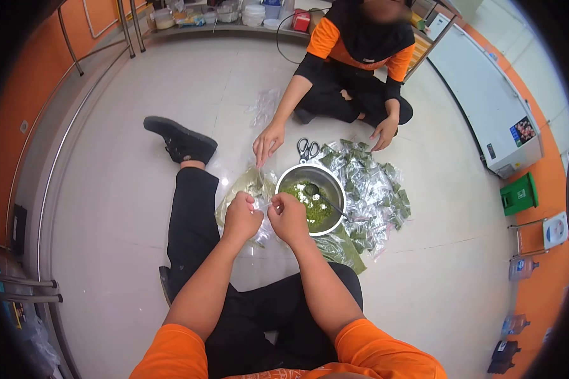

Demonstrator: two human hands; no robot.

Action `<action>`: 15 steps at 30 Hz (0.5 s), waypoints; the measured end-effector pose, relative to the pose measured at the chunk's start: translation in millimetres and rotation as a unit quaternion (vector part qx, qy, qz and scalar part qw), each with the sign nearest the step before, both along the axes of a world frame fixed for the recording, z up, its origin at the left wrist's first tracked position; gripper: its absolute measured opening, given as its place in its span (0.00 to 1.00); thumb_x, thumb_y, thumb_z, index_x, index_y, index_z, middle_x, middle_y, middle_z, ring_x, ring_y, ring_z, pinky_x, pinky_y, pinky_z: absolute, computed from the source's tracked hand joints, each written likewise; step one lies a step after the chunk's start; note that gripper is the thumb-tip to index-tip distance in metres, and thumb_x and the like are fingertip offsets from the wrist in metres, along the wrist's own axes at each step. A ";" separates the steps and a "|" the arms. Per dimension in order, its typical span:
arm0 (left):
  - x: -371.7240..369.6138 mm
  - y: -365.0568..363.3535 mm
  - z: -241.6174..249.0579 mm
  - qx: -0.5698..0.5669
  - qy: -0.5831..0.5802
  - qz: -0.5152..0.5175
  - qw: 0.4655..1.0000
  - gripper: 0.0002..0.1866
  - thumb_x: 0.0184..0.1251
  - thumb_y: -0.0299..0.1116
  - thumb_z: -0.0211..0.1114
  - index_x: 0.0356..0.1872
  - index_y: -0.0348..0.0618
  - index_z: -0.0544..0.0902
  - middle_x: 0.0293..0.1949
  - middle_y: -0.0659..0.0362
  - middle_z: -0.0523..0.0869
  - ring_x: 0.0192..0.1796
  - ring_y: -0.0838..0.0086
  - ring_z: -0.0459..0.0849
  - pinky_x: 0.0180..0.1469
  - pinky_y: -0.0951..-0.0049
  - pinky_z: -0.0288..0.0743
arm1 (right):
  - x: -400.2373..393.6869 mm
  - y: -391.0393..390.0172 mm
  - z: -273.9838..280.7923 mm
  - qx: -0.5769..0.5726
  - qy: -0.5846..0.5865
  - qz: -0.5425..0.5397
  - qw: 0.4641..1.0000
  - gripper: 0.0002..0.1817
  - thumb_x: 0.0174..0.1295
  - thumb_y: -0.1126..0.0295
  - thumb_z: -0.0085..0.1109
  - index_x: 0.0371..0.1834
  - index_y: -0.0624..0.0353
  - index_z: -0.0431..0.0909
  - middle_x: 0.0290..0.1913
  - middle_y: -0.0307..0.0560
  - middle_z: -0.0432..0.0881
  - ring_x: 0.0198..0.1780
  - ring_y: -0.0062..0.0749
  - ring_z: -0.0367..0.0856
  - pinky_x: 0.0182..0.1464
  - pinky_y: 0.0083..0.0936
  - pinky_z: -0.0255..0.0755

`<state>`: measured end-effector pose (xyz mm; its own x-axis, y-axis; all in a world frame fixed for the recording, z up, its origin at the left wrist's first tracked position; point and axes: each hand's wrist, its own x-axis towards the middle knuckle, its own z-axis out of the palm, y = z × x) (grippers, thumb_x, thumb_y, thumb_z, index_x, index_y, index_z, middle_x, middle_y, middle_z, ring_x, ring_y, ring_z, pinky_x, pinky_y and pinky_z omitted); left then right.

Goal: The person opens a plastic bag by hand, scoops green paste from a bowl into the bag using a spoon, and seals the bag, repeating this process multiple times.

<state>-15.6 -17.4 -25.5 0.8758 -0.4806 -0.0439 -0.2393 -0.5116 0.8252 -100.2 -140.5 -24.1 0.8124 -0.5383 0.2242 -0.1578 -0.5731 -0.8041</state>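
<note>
My left hand [243, 219] and my right hand [289, 218] are close together above the floor, fingers pinched on a piece of clear plastic [263, 207] stretched between them. It looks like a small bag, though most of it is hidden. Right beside my right hand stands a metal bowl [342, 189] with a chopped green and white mixture inside. A black-handled spoon [332, 206] leans in the bowl. Beyond my left hand lies an open plastic bag [234, 190] with pale green contents that I cannot make out.
Several clear packets with green leaves [379, 196] lie right of the bowl. Scissors [308, 150] rest behind it. A co-worker [354, 76] sits opposite, one hand [269, 143] reaching to the plastic bag. A chest freezer [487, 95] and green bin [519, 194] stand right.
</note>
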 end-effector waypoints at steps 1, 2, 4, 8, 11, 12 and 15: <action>-0.3 -1.7 2.7 0.011 -0.001 -0.001 1.000 0.18 0.50 0.27 0.70 0.43 0.37 0.76 0.34 0.49 0.84 0.38 0.54 0.86 0.44 0.60 0.79 | -0.1 -2.4 0.1 0.010 0.015 -0.015 1.000 0.09 0.55 0.77 0.65 0.39 0.65 0.81 0.33 0.54 0.83 0.34 0.45 0.85 0.39 0.33 0.79; -0.8 -2.1 5.2 0.016 -0.003 -0.002 1.000 0.18 0.50 0.27 0.70 0.43 0.37 0.76 0.34 0.49 0.84 0.39 0.54 0.86 0.44 0.60 0.79 | -0.7 -3.4 -0.7 0.021 0.031 -0.030 0.999 0.09 0.54 0.77 0.65 0.39 0.65 0.81 0.33 0.54 0.84 0.34 0.45 0.85 0.40 0.33 0.79; -0.6 -4.9 8.0 0.027 -0.006 -0.001 1.000 0.17 0.50 0.27 0.70 0.43 0.37 0.77 0.34 0.49 0.84 0.39 0.54 0.86 0.44 0.60 0.79 | -0.4 -7.5 -6.0 0.043 0.040 -0.014 0.998 0.11 0.55 0.73 0.69 0.41 0.63 0.83 0.36 0.52 0.86 0.34 0.39 0.85 0.40 0.30 0.79; 6.9 0.1 -5.9 0.046 -0.018 0.012 0.999 0.18 0.49 0.30 0.71 0.42 0.39 0.77 0.32 0.52 0.84 0.36 0.59 0.86 0.41 0.62 0.79 | -6.8 -18.5 -5.4 0.105 0.061 0.058 0.991 0.17 0.56 0.69 0.72 0.49 0.62 0.83 0.41 0.46 0.87 0.32 0.29 0.83 0.40 0.27 0.79; 9.3 2.2 -4.2 0.055 0.003 0.010 0.998 0.18 0.50 0.29 0.70 0.43 0.38 0.78 0.33 0.51 0.85 0.38 0.57 0.86 0.43 0.61 0.80 | -11.3 -26.2 2.7 0.155 0.048 0.048 0.986 0.20 0.56 0.71 0.71 0.52 0.61 0.83 0.42 0.46 0.87 0.32 0.27 0.82 0.40 0.26 0.78; 9.0 0.8 -2.1 0.059 0.009 0.009 0.998 0.17 0.50 0.28 0.69 0.43 0.37 0.78 0.33 0.50 0.85 0.39 0.55 0.86 0.44 0.60 0.80 | -11.9 -29.6 2.0 0.173 0.037 0.033 0.984 0.20 0.55 0.71 0.70 0.53 0.61 0.82 0.43 0.46 0.87 0.32 0.26 0.82 0.40 0.25 0.78; 9.5 -2.1 -8.9 0.060 0.018 -0.007 0.998 0.17 0.50 0.28 0.69 0.43 0.38 0.78 0.33 0.51 0.85 0.39 0.56 0.86 0.44 0.60 0.80 | -12.1 -35.9 0.8 0.192 0.024 0.006 0.981 0.21 0.54 0.73 0.68 0.53 0.62 0.82 0.43 0.48 0.87 0.32 0.26 0.82 0.40 0.25 0.78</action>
<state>-6.0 -19.5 -34.4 0.8657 -0.4825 -0.1335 -0.2182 -0.6038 0.7667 -112.3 -176.3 -23.3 0.8235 -0.5665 -0.0315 -0.1957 -0.2314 -0.9530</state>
